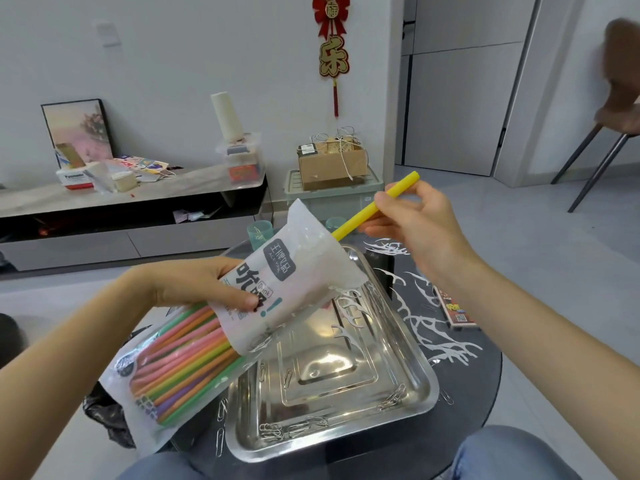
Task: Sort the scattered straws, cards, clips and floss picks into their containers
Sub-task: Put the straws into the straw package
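Note:
My left hand [204, 284] grips a white plastic straw bag [221, 327] around its middle, above the left side of the table. Several coloured straws fill the bag's lower part. My right hand [412, 220] pinches a yellow straw [375, 206], whose lower end sits at the bag's open top. Below lies a steel tray [408, 386] with paper clips [294, 426] along its edges and a few white floss picks [349, 323]. More floss picks [440, 337] lie scattered on the dark table to the right, beside a card pack [457, 310].
Two teal cups [259, 232] stand at the table's far edge. Loose paper clips [220, 434] lie on the table left of the tray. A black bag [104, 417] sits at lower left. Behind are a low TV cabinet [131, 216], a cardboard box [330, 161] and a chair [609, 133].

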`<state>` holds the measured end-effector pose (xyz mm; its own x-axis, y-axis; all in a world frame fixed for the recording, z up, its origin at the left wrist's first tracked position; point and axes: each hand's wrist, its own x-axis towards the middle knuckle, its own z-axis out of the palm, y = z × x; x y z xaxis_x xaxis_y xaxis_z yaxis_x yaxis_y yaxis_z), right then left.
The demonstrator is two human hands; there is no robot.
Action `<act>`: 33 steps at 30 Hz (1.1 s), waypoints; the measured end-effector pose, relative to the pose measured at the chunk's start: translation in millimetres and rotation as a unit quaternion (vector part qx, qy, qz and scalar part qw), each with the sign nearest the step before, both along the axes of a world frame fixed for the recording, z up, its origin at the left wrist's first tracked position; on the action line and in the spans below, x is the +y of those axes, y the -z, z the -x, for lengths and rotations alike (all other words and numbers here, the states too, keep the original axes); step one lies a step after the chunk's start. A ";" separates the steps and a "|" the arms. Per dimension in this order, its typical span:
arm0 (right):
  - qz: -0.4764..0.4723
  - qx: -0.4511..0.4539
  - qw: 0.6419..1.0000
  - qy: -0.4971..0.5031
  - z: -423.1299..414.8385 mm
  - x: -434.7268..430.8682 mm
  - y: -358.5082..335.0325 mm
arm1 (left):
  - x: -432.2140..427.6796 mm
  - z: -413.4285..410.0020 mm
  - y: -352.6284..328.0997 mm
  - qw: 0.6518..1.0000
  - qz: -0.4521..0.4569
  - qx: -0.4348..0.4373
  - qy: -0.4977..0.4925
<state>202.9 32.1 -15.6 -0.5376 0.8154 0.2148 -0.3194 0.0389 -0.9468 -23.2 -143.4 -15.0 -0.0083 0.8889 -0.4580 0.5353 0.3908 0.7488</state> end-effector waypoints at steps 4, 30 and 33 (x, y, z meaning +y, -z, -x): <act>-0.092 0.015 0.996 0.011 3.2 -16.8 1.6 | 4.6 -1.3 0.5 1.000 -0.018 -0.019 -0.011; -0.050 -0.104 0.970 -0.214 11.7 -35.2 24.5 | 3.8 3.9 15.7 0.991 -0.091 -0.075 -0.068; -0.050 -0.113 0.960 -0.252 9.9 -30.5 25.2 | 3.0 3.9 18.2 0.991 -0.091 -0.072 -0.069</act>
<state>193.0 1.6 -40.8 -0.9004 0.4208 0.1101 -0.1083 0.0282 -0.9937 -27.1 -140.5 -33.2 -0.0807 0.9520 -0.2954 0.3682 0.3039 0.8787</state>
